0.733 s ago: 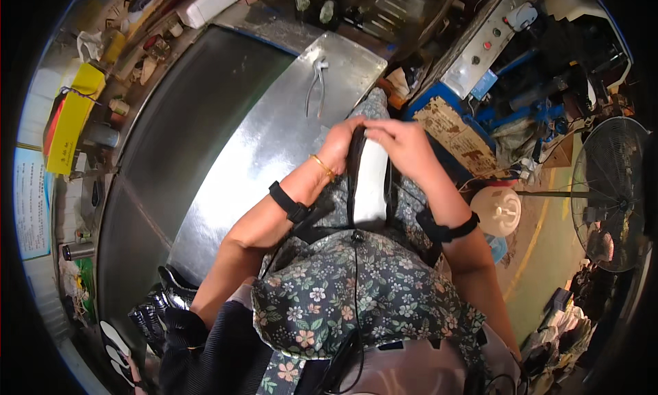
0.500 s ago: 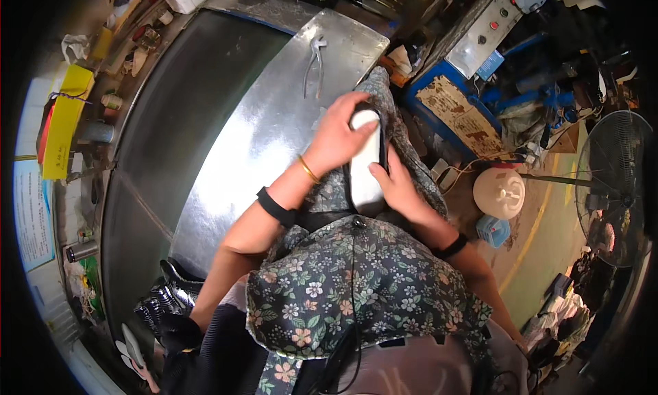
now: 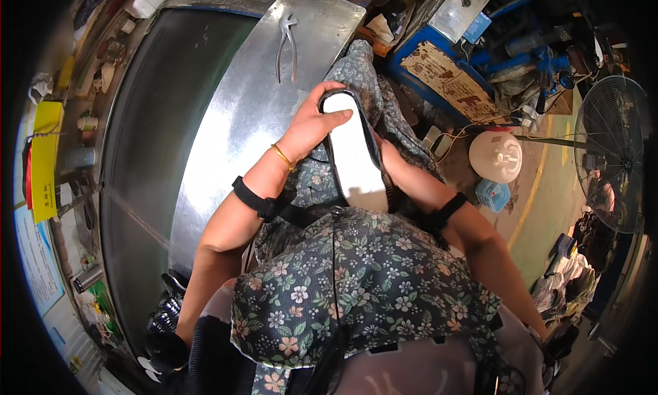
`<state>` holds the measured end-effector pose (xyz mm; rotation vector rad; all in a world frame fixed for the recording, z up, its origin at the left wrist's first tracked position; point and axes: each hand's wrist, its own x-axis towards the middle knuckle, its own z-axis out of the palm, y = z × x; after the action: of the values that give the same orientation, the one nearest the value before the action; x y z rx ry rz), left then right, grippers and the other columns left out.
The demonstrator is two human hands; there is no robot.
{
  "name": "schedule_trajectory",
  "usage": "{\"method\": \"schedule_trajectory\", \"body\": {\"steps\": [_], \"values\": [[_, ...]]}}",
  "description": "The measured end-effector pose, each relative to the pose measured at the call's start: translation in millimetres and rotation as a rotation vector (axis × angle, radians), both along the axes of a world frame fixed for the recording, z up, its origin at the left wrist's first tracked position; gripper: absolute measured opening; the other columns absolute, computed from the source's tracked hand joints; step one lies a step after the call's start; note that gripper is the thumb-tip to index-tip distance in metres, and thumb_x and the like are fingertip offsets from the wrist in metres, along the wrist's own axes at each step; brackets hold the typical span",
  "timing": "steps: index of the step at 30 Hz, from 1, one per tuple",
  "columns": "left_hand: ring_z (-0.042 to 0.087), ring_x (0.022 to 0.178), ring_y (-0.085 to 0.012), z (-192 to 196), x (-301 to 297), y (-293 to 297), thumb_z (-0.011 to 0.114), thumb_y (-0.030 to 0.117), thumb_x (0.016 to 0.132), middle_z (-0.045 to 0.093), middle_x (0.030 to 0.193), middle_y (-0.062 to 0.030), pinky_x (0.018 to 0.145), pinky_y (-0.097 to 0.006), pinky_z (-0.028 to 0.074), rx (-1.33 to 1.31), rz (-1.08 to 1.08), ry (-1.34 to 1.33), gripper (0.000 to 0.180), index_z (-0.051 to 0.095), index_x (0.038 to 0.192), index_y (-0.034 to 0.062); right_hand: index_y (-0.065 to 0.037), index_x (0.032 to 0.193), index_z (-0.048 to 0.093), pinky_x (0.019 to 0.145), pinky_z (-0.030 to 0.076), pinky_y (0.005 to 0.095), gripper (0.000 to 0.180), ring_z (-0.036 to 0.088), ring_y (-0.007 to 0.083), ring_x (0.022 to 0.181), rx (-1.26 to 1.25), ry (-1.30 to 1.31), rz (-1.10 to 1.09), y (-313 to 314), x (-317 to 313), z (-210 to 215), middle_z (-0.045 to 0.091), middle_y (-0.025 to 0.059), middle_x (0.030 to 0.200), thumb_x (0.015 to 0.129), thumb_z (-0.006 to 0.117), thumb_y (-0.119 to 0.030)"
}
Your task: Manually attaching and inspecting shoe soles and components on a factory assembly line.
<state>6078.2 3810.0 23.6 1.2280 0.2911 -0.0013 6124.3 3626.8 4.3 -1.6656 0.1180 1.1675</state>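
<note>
Clasped by my left hand at its far end, the long, white-faced, black-edged shoe piece is above my lap, flat side up, perhaps for seeing it well; my right hand is at its right edge, fingers hidden, so its grasp I cannot tell. Around are the wide, shiny metal tabletop, my dark flowered cloth apron, and silver metal pliers, laid aside maybe to leave hands free.

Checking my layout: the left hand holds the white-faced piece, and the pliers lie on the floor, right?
No: the pliers lie on the shiny metal plate, as the head view shows. The left hand does hold the white-faced piece.
</note>
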Motion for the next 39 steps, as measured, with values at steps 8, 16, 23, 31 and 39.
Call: {"method": "schedule_trajectory", "body": {"steps": [8,16,23,31,39], "values": [[0.053,0.104,-0.0123,-4.8,12.3,9.1,0.07,0.007,0.084,0.057,0.115,-0.0046,0.09,-0.027,0.045,0.132,-0.113,-0.002,0.049,0.048,0.128,0.0038,0.009,0.112,0.058,0.079,0.052,0.0402,0.058,0.066,0.0377,0.085,-0.151,-0.763,0.461,4.5,6.2,12.5,0.066,0.0243,0.087,0.103,0.027,-0.039],[0.052,0.107,-0.0125,-11.5,11.3,14.0,0.07,0.005,0.085,0.057,0.116,-0.0053,0.092,-0.026,0.044,0.194,-0.137,0.016,0.056,0.045,0.135,0.0036,0.005,0.144,0.027,0.087,0.05,0.0449,0.059,0.064,0.0409,0.096,-0.176,-0.596,0.527,3.8,8.2,37.0,0.065,0.026,0.104,0.099,0.045,-0.028],[0.058,0.114,-0.0281,-22.3,6.5,-0.2,0.041,0.035,0.1,0.062,0.12,-0.019,0.102,-0.038,0.041,0.002,0.427,0.237,0.048,0.059,0.12,-0.0046,-0.003,0.151,0.016,0.102,0.038,0.0347,0.063,0.048,0.0271,0.124,0.404,-0.348,0.067,25.9,9.0,15.1,0.045,0.0203,0.138,0.101,0.045,-0.029],[0.058,0.106,-0.0461,53.1,-36.6,13.8,0.036,0.036,0.101,0.059,0.109,-0.0348,0.092,-0.047,0.047,1.045,-0.112,0.435,0.05,0.051,0.121,-0.0076,0.007,0.147,0.006,0.108,0.033,0.0407,0.076,0.038,0.0428,0.133,0.323,-0.603,0.137,53.2,-11.3,5.0,0.03,0.0348,0.144,0.099,0.046,-0.036],[0.049,0.124,-0.03,-5.0,-60.3,-10.6,0.031,0.047,0.102,0.05,0.134,-0.021,0.106,-0.037,0.037,0.094,0.246,0.197,0.063,0.039,0.139,-0.0036,0.007,0.148,0.008,0.112,0.027,0.0414,0.073,0.032,0.0421,0.137,0.222,-0.881,0.228,38.1,-20.3,-1.4,0.026,0.0329,0.148,0.101,0.039,-0.041]]}}
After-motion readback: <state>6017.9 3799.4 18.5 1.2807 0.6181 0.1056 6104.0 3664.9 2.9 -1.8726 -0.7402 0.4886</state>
